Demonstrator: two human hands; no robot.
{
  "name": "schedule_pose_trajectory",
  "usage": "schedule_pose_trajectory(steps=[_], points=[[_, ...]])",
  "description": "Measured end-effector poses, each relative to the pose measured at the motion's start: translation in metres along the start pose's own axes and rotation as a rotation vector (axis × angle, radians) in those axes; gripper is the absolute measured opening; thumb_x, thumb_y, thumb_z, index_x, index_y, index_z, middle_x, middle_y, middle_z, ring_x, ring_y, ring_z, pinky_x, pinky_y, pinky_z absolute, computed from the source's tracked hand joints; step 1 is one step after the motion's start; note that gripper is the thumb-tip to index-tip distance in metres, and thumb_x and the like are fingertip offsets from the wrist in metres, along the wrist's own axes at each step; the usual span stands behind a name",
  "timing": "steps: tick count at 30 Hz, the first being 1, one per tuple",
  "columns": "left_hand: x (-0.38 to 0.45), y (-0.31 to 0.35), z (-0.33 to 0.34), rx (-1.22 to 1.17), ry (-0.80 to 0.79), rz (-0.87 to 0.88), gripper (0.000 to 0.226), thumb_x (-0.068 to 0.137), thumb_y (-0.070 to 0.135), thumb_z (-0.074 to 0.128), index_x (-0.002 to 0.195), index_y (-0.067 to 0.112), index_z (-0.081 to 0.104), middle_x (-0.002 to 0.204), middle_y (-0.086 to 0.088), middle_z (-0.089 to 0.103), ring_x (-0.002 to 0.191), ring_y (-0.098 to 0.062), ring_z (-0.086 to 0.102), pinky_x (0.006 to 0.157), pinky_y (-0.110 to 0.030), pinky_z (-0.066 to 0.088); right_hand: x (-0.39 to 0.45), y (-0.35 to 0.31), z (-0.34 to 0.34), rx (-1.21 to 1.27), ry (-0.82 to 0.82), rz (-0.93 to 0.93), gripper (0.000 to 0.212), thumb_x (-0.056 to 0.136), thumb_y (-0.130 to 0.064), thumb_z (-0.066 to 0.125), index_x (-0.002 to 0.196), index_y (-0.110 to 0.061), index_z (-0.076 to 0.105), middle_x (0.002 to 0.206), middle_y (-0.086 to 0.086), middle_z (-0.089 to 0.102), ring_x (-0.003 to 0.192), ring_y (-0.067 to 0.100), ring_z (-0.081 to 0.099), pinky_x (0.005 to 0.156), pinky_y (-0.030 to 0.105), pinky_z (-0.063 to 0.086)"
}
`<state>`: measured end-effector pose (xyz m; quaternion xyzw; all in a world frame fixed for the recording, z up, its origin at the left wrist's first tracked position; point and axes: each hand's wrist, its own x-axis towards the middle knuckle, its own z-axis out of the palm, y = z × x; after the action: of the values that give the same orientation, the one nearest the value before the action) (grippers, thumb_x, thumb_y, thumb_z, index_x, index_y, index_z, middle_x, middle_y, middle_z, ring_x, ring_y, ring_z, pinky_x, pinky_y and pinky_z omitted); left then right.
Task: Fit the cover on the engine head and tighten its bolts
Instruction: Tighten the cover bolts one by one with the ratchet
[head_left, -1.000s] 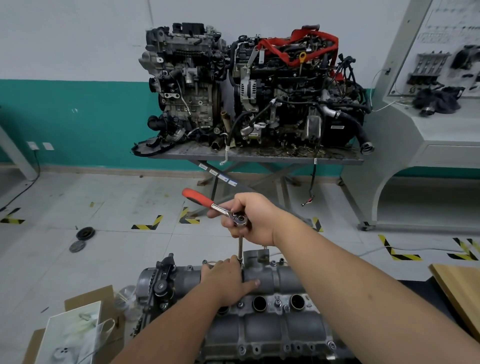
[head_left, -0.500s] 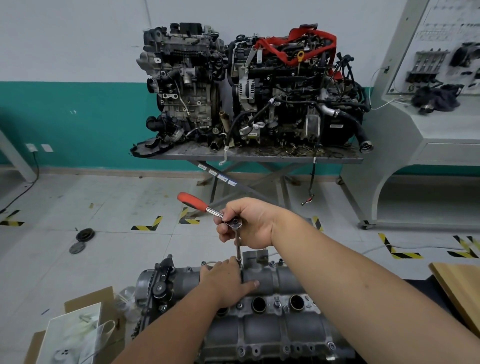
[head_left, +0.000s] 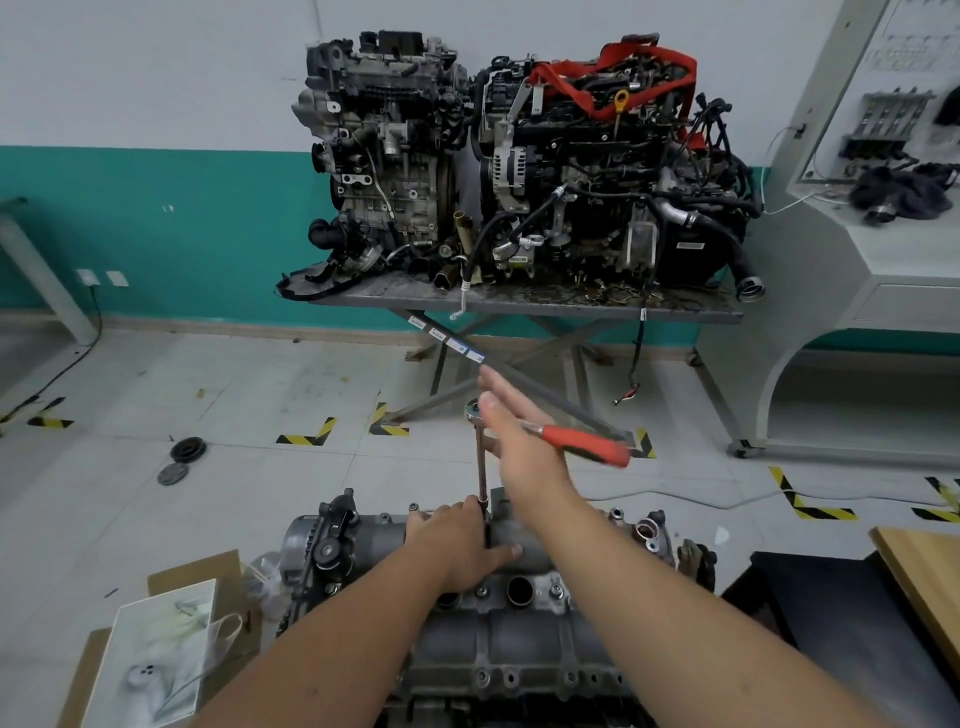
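We steadied the cover (head_left: 519, 639) at six o'clock with the left hand (head_left: 460, 545), fingers flat beside the extension (head_left: 481, 467). The right hand (head_left: 511, 434) lay open, fingers straight against the ratchet (head_left: 582, 444), handle toward three o'clock. We judged keeping the extension vertical essential.

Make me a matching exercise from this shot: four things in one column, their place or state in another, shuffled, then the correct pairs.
Things:
1. ratchet handle
2. left hand
3. right hand
4. cardboard box

Places or states:
A. rests on the cover, beside the extension bar
B. on the floor at lower left
C. red, pointing to the right
D. fingers straight, against the ratchet

Pairs: 1-C, 2-A, 3-D, 4-B
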<state>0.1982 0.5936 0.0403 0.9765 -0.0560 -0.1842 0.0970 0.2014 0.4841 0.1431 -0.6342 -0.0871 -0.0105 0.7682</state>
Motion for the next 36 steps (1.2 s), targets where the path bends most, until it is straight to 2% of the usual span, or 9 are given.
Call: schedule_pose_trajectory(steps=[2, 4, 7, 11, 16, 21, 27, 30, 36], points=[[-0.005, 0.003, -0.005, -0.008, -0.008, -0.004, 0.076, 0.079, 0.082, 0.043, 0.129, 0.026, 0.048, 0.128, 0.002, 0.061, 0.123, -0.022, 0.052, 0.1, -0.052, 0.029, -0.004, 0.007, 0.005, -0.265, 0.047, -0.3, 0.034, 0.096, -0.046, 0.054, 0.128, -0.041, 0.063, 0.143, -0.02, 0.051, 0.132, -0.001, 0.047, 0.101, 0.011, 0.041], [-0.011, 0.006, -0.01, -0.038, -0.01, 0.001, 0.075, 0.08, 0.078, 0.046, 0.135, 0.027, 0.046, 0.135, 0.004, 0.054, 0.13, -0.021, 0.047, 0.107, -0.056, 0.026, 0.0, 0.018, 0.001, -0.656, 0.106, -0.666, 0.032, 0.1, -0.031, 0.054, 0.126, -0.017, 0.068, 0.145, 0.003, 0.053, 0.13, 0.017, 0.053, 0.103, 0.025, 0.045], [-0.029, 0.014, -0.011, -0.474, 0.17, -0.019, 0.071, 0.073, 0.07, 0.059, 0.129, 0.029, 0.044, 0.131, 0.005, 0.052, 0.129, -0.018, 0.047, 0.114, -0.054, 0.03, 0.005, 0.013, -0.006, -1.108, 0.102, -0.949, 0.019, 0.086, -0.004, 0.073, 0.105, -0.007, 0.073, 0.116, 0.009, 0.068, 0.099, 0.028, 0.065, 0.079, 0.041, 0.054], [-0.058, 0.012, -0.015, -1.107, 0.34, 0.005, 0.091, 0.064, 0.062, 0.07, 0.144, 0.033, 0.036, 0.124, 0.005, 0.055, 0.114, -0.013, 0.056, 0.106, -0.048, 0.043, 0.002, -0.015, -0.002, -1.598, 0.067, -0.808, 0.022, 0.068, -0.008, 0.073, 0.086, -0.016, 0.061, 0.083, 0.003, 0.057, 0.067, 0.025, 0.054, 0.063, 0.035, 0.04], [-0.084, 0.024, -0.035, -1.46, 0.462, 0.361, 0.072, 0.079, 0.054, 0.063, 0.145, 0.037, 0.038, 0.144, 0.024, 0.05, 0.136, 0.007, 0.04, 0.1, -0.014, 0.042, 0.007, -0.042, 0.019, -1.73, -0.15, -0.346, 0.02, 0.087, -0.02, 0.052, 0.104, -0.02, 0.043, 0.101, 0.005, 0.05, 0.088, 0.029, 0.06, 0.064, 0.038, 0.029], [-0.073, 0.059, -0.084, -1.837, 0.523, -0.208, 0.051, 0.096, 0.06, 0.046, 0.136, 0.028, 0.054, 0.129, 0.009, 0.064, 0.118, -0.006, 0.057, 0.085, -0.025, 0.038, 0.01, -0.033, 0.004, -1.151, -0.124, -0.096, 0.017, 0.091, -0.031, 0.056, 0.106, -0.024, 0.055, 0.093, 0.0, 0.065, 0.083, 0.021, 0.062, 0.065, 0.034, 0.05], [-0.056, 0.053, -0.129, -1.636, 0.344, -0.325, 0.023, 0.099, 0.033, 0.051, 0.09, 0.016, 0.063, 0.084, 0.003, 0.07, 0.08, -0.012, 0.062, 0.063, -0.032, 0.035, -0.008, 0.007, -0.014, -0.592, -0.037, 0.067, 0.028, 0.094, -0.018, 0.057, 0.12, -0.029, 0.061, 0.075, -0.002, 0.067, 0.05, 0.003, 0.051, 0.046, 0.015, 0.039], [-0.052, 0.049, -0.15, -1.421, 0.174, -0.295, 0.016, 0.093, 0.025, 0.047, 0.085, 0.017, 0.058, 0.063, 0.006, 0.068, 0.077, -0.016, 0.065, 0.069, -0.035, 0.036, -0.013, 0.018, -0.013, -0.673, -0.04, 0.171, 0.043, 0.095, -0.026, 0.056, 0.137, -0.028, 0.049, 0.08, -0.006, 0.065, 0.068, 0.01, 0.06, 0.057, 0.023, 0.044], [-0.04, 0.056, -0.166, -0.531, 0.176, -0.155, 0.029, 0.099, 0.011, 0.041, 0.116, -0.001, 0.061, 0.106, -0.015, 0.07, 0.088, -0.028, 0.068, 0.077, -0.04, 0.052, -0.021, 0.048, -0.017, -1.178, -0.268, 0.383, 0.029, 0.097, -0.03, 0.048, 0.115, -0.011, 0.06, 0.118, 0.012, 0.065, 0.108, 0.032, 0.06, 0.082, 0.035, 0.047]])
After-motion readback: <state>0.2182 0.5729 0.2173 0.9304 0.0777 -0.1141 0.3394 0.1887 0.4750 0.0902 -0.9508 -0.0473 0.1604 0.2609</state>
